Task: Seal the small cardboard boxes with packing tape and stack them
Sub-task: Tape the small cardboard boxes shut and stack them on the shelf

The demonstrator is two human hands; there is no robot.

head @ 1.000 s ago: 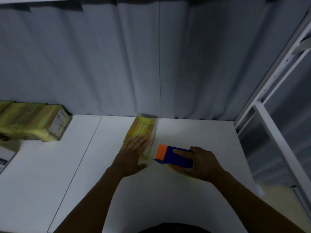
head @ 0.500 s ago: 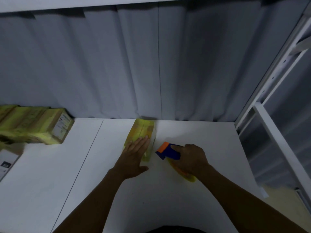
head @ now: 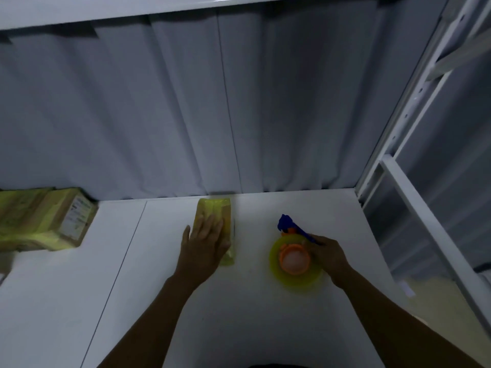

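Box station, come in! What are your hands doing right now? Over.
Left hand flat on small box. Right hand grips tape dispenser, right of box, not touching it. Nothing between them.

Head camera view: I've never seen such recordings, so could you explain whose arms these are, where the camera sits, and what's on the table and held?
No machine here: these are a person's bare arms, filmed by a camera worn on their head, looking down. The left hand lies flat on a small cardboard box with yellow tape. The right hand grips a blue-orange tape dispenser carrying a yellow roll. Both sit on a white table; more boxes lie at its left.
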